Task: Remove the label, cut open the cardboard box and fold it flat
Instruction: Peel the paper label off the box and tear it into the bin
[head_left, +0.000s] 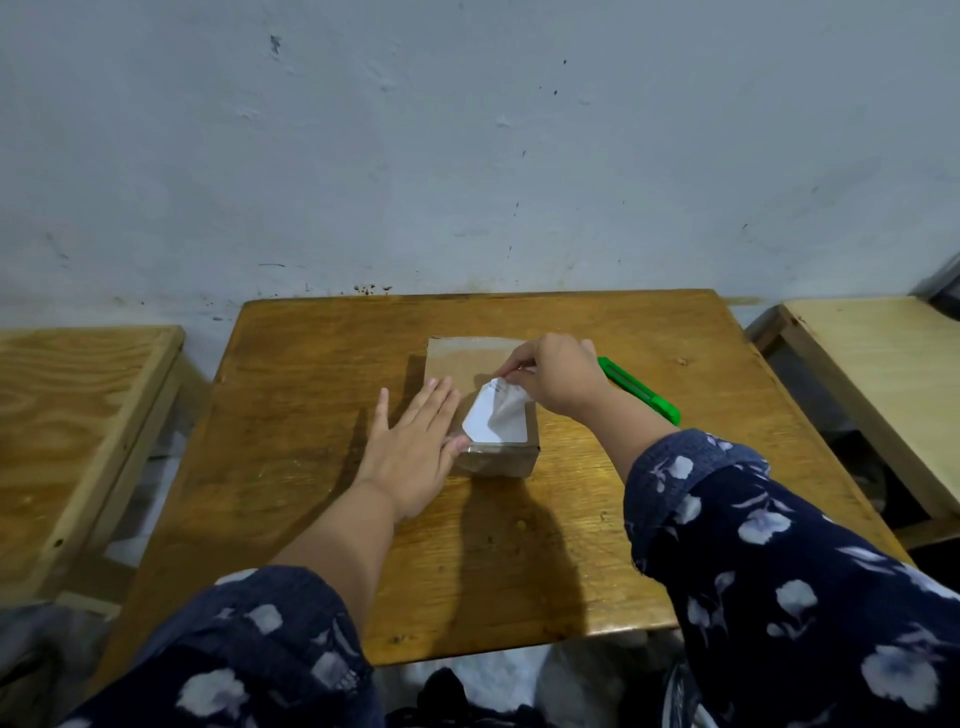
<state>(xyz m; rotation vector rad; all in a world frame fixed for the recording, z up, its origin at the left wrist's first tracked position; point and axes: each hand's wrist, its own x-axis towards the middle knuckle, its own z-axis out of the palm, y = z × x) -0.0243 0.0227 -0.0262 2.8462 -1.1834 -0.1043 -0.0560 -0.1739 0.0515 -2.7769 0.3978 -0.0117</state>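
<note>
With the left hand (415, 441) spread flat, pinning the small, probably light brown cardboard box (480, 400) mid-worktop (311, 364), the right hand (558, 376) pinches the thin, tear-prone white paper label (493, 418) by its lifted far corner, a green utility knife (641, 391) lying just beside.

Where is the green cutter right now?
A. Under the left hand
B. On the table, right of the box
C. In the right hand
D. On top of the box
B: the green cutter lies on the table right of the box, behind the right hand, which is peeling the label.
</note>
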